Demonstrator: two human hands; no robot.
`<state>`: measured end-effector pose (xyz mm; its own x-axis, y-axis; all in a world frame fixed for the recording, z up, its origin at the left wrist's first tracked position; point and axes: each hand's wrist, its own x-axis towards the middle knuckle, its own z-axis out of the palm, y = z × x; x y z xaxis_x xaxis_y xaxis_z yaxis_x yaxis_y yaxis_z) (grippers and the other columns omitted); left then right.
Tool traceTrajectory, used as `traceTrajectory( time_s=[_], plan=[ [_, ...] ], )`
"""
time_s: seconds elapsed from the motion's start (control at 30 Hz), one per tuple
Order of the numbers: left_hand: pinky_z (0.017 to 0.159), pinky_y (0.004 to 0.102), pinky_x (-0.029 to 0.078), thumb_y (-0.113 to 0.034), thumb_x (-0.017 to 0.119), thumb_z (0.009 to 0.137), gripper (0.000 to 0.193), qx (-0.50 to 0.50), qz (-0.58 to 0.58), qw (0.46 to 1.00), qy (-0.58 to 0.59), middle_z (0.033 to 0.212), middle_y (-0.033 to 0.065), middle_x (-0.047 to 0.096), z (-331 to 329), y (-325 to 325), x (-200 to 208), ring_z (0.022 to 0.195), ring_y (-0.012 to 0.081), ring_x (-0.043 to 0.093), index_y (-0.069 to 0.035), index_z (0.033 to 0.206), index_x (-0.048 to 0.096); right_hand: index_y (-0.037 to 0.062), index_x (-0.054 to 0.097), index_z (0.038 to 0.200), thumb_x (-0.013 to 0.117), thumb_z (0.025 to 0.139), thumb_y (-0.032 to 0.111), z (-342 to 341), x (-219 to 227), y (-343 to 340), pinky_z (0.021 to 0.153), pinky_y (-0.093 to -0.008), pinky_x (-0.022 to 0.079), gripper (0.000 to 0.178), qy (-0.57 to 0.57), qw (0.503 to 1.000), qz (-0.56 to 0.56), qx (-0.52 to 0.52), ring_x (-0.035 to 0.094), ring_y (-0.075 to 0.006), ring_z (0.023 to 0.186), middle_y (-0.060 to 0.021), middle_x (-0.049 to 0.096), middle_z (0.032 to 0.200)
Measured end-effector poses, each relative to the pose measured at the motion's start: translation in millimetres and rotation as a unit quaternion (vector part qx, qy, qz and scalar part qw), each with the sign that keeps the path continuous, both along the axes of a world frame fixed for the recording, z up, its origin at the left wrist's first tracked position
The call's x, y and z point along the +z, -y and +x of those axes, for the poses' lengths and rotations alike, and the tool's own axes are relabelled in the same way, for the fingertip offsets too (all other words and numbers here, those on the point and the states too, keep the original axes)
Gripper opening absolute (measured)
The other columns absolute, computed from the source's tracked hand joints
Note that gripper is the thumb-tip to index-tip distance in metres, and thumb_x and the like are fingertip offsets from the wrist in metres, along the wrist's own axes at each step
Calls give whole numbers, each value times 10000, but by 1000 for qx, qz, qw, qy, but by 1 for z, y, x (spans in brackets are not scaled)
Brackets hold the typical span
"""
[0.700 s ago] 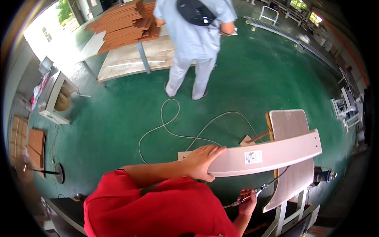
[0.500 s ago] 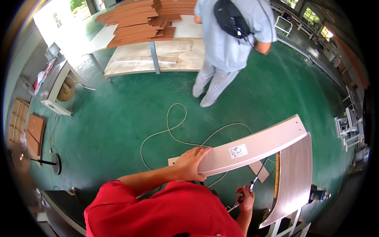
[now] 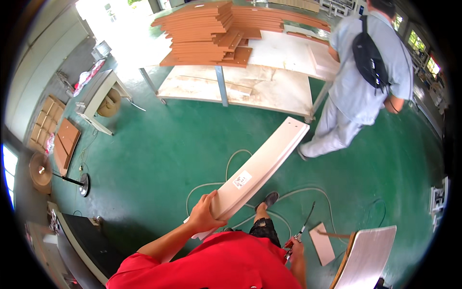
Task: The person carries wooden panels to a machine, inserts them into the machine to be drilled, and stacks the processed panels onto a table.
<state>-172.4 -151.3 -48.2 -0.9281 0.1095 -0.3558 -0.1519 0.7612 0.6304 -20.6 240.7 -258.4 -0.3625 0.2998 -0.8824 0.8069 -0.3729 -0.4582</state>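
The left hand (image 3: pixel 206 216) is closed on the near end of the curved board (image 3: pixel 263 163), its underside fingers hidden; the board slants out over the floor, its far end towards the table (image 3: pixel 281 47) and the co-worker (image 3: pixel 349 91). With one end gripped, the far end probably wants to dip, so a firm wrist and slow turns should suit, clear of the co-worker. The right hand (image 3: pixel 297 249), curled round a slim-nozzled tool (image 3: pixel 299 235), is best held low; feet should avoid the hose (image 3: pixel 308 189).
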Motion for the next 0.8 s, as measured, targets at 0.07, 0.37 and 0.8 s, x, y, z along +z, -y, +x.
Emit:
traceTrajectory(
  time_s=[0.07, 0.37, 0.8],
  plan=[
    [979, 404, 451, -336, 868, 562, 1098, 29, -21, 999, 4, 1303, 205, 458, -35, -7, 0, 1160, 356, 527, -47, 1450, 289, 65, 606, 855, 640, 879, 277, -25, -36, -1, 551, -376, 485, 216, -39, 999, -19, -14, 628, -217, 635, -90, 652, 731],
    [992, 402, 442, -356, 821, 576, 1059, 116, -18, 993, -8, 1319, 228, 458, -214, -87, -19, 1170, 368, 527, -20, 1441, 313, 77, 598, 863, 639, 868, 274, -207, -38, -70, 512, -354, 468, 200, -73, 996, -25, 34, 632, -204, 599, -81, 650, 708],
    [983, 394, 439, -296, 844, 535, 1031, 104, 98, 986, -89, 1287, 243, 502, -542, -164, -80, 1188, 355, 513, 1, 1400, 368, 60, 580, 881, 646, 864, 313, -356, -37, -104, 431, -324, 454, 262, -29, 996, -25, -85, 614, -200, 611, -78, 636, 717]
  ],
)
